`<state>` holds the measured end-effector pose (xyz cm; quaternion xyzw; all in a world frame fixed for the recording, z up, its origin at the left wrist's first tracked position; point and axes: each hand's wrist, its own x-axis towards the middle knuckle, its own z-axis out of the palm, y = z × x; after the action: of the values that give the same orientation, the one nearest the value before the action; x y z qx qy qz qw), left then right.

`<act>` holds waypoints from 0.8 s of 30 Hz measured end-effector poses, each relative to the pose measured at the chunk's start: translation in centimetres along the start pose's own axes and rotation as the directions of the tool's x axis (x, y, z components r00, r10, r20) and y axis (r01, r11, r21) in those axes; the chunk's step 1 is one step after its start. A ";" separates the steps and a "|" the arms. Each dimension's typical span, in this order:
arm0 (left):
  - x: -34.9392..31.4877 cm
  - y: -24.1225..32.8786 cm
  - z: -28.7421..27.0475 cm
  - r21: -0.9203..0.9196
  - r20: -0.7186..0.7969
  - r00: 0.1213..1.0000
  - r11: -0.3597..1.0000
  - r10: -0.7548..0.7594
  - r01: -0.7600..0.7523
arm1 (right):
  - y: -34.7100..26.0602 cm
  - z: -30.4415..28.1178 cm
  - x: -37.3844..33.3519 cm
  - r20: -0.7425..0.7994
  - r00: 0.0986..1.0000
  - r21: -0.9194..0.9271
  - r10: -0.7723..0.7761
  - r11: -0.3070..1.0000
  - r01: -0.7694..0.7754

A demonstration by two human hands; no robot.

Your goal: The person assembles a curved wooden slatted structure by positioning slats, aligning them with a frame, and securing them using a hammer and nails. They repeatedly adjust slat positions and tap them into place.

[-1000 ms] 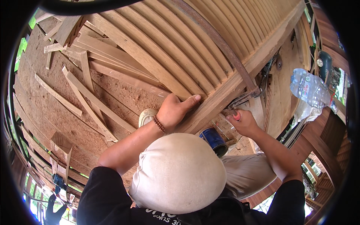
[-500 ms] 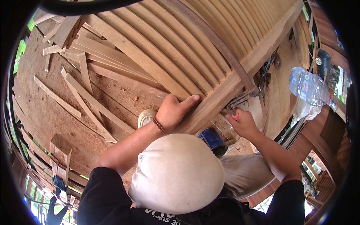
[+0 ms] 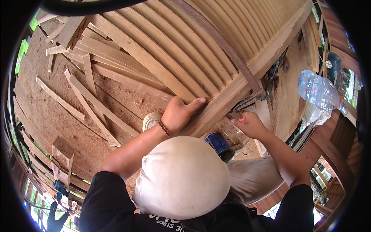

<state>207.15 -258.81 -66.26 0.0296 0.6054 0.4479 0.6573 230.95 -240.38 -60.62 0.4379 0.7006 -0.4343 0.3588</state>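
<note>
A slatted wooden panel [image 3: 216,58] fills the upper middle of the view, with a thick wooden rail [image 3: 232,96] along its near side. My left hand [image 3: 179,114] grips the panel's near corner, its thumb lying along the wood and its other fingers mostly hidden. A rusty metal bar clamp [image 3: 235,62] spans the slats and ends at the rail. Just below that end, my right hand [image 3: 251,123] is closed around a tool with a red handle [image 3: 242,118]. The tool's working end is hard to make out beside the clamp and rail.
Loose wooden strips [image 3: 100,104] lie on the sawdust-covered boards at the left. A blue can [image 3: 219,145] is below the rail, between my arms. Off to the right are a clear plastic bottle [image 3: 319,91] and a dark cylindrical object [image 3: 333,66].
My right hand has turned slightly at the wrist with the red-handled tool and stays beside the clamp end. My left hand keeps its hold on the panel's corner.
</note>
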 end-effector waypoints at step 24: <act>0.0 -0.2 0.3 -0.164 0.067 0.994 0.983 0.090 -0.078 | 0.7 0.5 0.5 -0.064 0.997 -0.048 -0.044 0.998 0.041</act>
<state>207.54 -258.73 -66.32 0.0186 0.5406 0.5213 0.6600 231.45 -240.54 -61.46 0.4285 0.7310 -0.4110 0.3363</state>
